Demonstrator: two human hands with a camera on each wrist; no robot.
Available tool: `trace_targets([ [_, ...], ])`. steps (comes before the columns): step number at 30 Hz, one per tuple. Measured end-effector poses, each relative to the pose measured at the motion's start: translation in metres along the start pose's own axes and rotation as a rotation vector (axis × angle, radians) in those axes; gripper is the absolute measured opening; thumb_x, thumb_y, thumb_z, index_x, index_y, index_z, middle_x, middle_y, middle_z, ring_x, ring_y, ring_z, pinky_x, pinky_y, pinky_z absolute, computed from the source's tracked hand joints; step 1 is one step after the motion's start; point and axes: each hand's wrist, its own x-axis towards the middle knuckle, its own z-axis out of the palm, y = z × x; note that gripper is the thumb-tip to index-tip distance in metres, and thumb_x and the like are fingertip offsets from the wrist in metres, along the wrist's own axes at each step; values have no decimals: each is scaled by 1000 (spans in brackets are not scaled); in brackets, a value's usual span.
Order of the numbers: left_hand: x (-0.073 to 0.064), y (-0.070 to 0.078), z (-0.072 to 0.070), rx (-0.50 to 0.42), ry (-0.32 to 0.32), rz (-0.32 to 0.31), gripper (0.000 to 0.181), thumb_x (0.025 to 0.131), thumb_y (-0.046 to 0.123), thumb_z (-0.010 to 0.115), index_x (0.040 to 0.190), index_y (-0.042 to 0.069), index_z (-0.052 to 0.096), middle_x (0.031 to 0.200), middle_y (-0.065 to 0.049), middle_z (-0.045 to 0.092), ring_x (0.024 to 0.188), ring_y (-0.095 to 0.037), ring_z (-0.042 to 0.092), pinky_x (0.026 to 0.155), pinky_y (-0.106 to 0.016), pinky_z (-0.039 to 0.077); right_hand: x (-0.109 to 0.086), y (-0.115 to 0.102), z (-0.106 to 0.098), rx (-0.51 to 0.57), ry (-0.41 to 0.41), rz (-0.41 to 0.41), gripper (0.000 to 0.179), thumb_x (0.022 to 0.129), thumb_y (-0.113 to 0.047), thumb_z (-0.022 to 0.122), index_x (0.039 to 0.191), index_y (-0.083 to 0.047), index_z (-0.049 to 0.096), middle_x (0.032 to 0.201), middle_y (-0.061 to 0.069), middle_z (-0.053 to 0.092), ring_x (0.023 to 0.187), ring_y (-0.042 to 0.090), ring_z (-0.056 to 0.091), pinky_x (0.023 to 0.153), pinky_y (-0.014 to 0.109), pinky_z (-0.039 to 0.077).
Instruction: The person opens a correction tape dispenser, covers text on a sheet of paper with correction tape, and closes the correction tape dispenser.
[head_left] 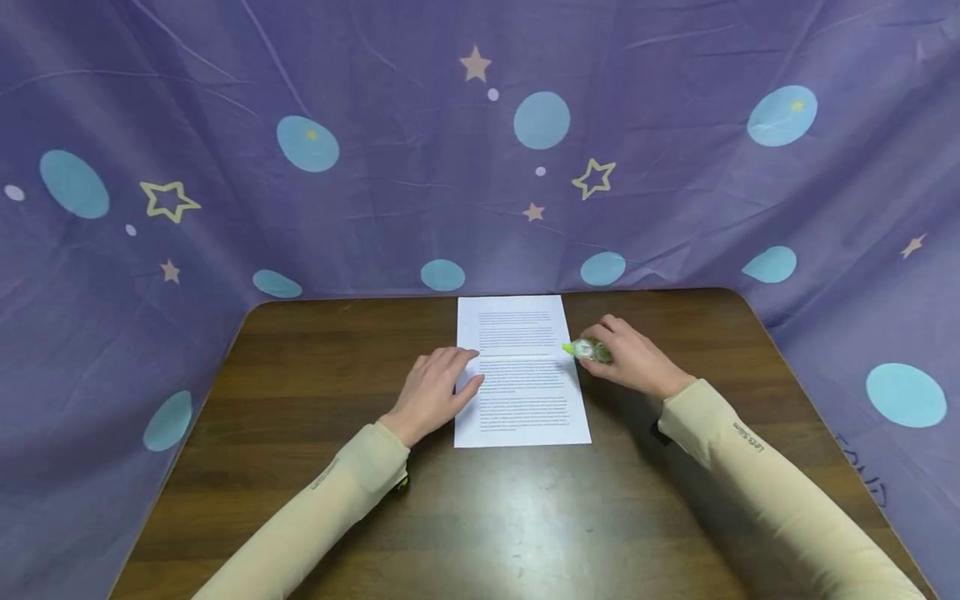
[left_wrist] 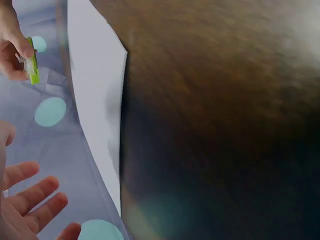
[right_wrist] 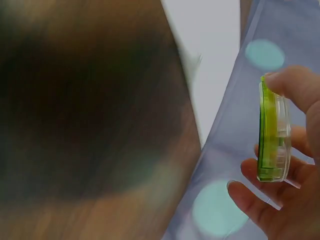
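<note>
A sheet of printed paper [head_left: 517,440] lies on the table with its far end by the curtain. Between the thumb and fingers of my right hand [head_left: 633,357] is a green and clear correction tape [right_wrist: 270,135]. Its bright green tip in the head view points left, over the paper's right edge. My left hand [head_left: 435,390] is at the paper's left edge, thumb and fingers spread and holding nothing. Whether its fingertips touch the sheet I cannot tell. A pale strip [head_left: 513,356] runs across the page between lines of text.
The dark wooden table [head_left: 337,358] has a glossy top with rounded far corners. A purple curtain [head_left: 420,192] with stars and blue dots hangs behind it and along both sides.
</note>
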Motion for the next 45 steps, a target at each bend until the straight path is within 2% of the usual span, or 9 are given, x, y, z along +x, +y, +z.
trace_targets([
  [4,-4,-4,1,19,-19,-24,46,105,41,59,138,10,64,130,-11,68,122,-31,61,93,-49,48,-3,28,-6,-48,-37,127,39,93,-25,77,123,-1,67,111,15,60,96,31,59,80,49,52],
  [11,-11,-8,3,46,-46,-66,45,105,40,60,137,9,65,123,-10,68,113,-30,61,90,-47,48,-8,72,-15,-57,-113,324,42,96,-26,69,126,3,63,117,21,62,109,41,59,88,60,51],
  [15,-15,-9,3,52,-46,-75,44,105,40,60,136,9,65,124,-9,68,114,-30,61,92,-48,48,-10,91,-16,-45,-159,400,45,97,-27,66,127,7,61,118,26,62,110,45,59,89,62,49],
  [20,-18,-9,3,54,-47,-77,44,104,39,62,136,9,65,125,-9,68,117,-30,60,96,-50,47,-13,105,-16,-35,-202,459,48,98,-26,65,127,12,57,119,32,58,106,46,60,91,61,49],
  [32,-23,-11,-1,58,-49,-102,42,105,38,60,135,9,67,126,-11,68,118,-30,59,95,-49,47,-13,109,-14,-20,-227,494,50,99,-26,66,129,13,54,121,35,53,107,51,58,92,63,48],
  [38,-22,-13,-1,51,-30,-105,41,105,37,61,135,9,67,124,-10,68,117,-30,59,92,-49,47,-12,111,-12,-18,-225,503,54,99,-28,65,130,14,52,122,38,49,110,54,55,94,65,47],
  [41,-22,-14,0,52,-5,-99,41,105,36,61,135,9,67,124,-11,68,117,-31,60,92,-50,47,-15,107,-11,-58,-171,483,54,100,-32,64,124,15,51,116,37,47,107,55,53,91,66,45],
  [45,-23,-14,2,65,27,-89,45,106,34,60,143,8,62,133,-14,66,124,-33,58,94,-53,48,-22,84,-9,-153,-3,376,46,101,-28,64,118,14,54,109,36,51,97,54,54,81,67,45],
])
